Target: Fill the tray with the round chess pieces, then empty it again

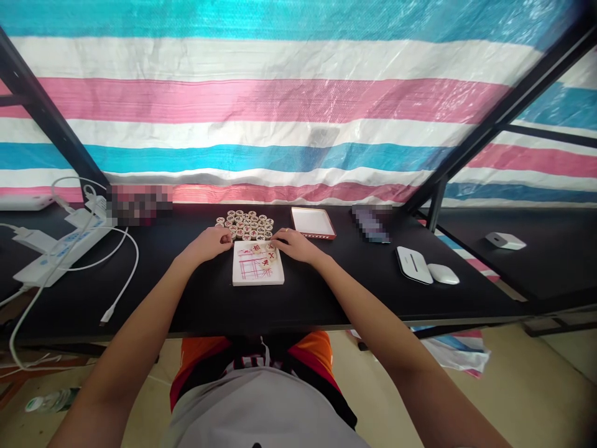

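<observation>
A small white square board (258, 271) with red lines lies on the black table (326, 292) in front of me. Several round wooden game pieces with red marks (245, 225) are heaped just behind it, and a few rest on the board's far edge (263, 252). My left hand (212, 241) is curled at the board's far left corner, fingers pinched on a piece. My right hand (295, 244) rests at the far right corner, fingers bent down onto the pieces there. A ring shows on one finger.
A red-rimmed white lid or tray (313, 222) lies behind the board to the right. White power strips and cables (65, 246) crowd the left. Two white devices (422, 266) sit on the right, another (505, 240) on the neighbouring table. A striped tarp hangs behind.
</observation>
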Demonstrator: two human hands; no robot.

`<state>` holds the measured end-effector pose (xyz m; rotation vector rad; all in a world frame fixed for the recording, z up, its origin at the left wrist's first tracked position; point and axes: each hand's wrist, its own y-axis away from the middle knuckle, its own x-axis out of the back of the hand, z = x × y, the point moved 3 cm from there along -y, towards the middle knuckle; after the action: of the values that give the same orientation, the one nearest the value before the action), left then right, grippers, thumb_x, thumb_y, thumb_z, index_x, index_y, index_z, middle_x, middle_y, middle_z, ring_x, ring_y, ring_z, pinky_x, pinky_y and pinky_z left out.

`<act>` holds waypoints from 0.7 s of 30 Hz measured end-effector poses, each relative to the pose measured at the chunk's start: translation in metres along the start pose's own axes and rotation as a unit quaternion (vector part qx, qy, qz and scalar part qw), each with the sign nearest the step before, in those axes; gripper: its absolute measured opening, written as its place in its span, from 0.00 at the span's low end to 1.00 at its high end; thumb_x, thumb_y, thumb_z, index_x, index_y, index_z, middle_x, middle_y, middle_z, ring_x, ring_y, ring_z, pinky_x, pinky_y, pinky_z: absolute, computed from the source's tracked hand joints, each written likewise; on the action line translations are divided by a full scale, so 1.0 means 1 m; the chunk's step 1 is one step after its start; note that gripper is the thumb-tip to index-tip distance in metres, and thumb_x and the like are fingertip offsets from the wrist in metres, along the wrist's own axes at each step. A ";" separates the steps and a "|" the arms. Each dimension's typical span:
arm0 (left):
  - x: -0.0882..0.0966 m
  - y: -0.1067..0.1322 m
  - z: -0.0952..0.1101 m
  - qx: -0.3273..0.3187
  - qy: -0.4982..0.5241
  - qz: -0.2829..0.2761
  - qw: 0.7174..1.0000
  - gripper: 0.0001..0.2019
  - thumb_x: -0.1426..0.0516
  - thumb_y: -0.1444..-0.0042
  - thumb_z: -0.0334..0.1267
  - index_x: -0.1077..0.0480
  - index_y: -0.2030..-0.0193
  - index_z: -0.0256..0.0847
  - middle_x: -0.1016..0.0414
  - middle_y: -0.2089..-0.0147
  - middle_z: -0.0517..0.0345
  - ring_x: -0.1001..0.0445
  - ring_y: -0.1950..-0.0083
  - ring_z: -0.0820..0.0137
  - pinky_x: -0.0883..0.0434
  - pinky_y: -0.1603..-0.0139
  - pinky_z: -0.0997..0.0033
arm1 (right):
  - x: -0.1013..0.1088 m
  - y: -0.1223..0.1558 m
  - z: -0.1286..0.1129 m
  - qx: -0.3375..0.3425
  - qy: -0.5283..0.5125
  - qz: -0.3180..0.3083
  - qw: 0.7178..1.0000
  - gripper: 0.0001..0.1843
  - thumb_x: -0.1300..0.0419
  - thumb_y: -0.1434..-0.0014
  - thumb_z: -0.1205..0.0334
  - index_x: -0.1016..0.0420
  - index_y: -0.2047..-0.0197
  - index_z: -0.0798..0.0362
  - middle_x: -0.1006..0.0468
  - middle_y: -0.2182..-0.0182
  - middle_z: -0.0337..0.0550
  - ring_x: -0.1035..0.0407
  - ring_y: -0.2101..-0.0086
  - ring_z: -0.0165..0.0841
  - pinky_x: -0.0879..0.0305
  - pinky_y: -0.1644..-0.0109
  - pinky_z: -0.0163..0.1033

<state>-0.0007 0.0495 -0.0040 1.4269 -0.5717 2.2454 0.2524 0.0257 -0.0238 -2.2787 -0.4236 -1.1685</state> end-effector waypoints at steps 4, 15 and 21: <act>0.007 0.004 0.003 0.026 -0.028 0.004 0.999 0.09 0.48 0.46 0.43 0.30 0.66 0.42 0.27 0.70 0.59 0.29 0.68 0.67 0.37 0.69 0.70 | -0.001 0.000 0.000 0.002 0.000 0.001 1.000 0.14 0.48 0.35 0.59 0.22 0.59 0.53 0.23 0.61 0.47 0.30 0.60 0.36 0.35 0.51 0.42; -0.017 0.005 0.064 -0.167 -0.054 0.041 0.984 0.14 0.51 0.38 0.40 0.28 0.53 0.40 0.26 0.55 0.52 0.30 0.51 0.63 0.35 0.47 0.63 | -0.001 -0.001 -0.001 0.004 0.010 0.003 1.000 0.14 0.48 0.35 0.59 0.21 0.60 0.54 0.23 0.62 0.47 0.30 0.60 0.36 0.35 0.51 0.43; -0.024 0.004 0.060 -0.193 -0.035 0.015 0.981 0.13 0.49 0.38 0.41 0.24 0.57 0.42 0.25 0.58 0.55 0.28 0.54 0.66 0.34 0.48 0.66 | -0.001 -0.001 -0.001 0.008 0.010 0.007 1.000 0.13 0.47 0.35 0.61 0.21 0.60 0.54 0.23 0.63 0.47 0.30 0.61 0.35 0.35 0.52 0.41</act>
<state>0.0512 0.0102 -0.0032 1.3039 -0.9948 1.9715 0.2502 0.0260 -0.0236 -2.2515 -0.4075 -1.1763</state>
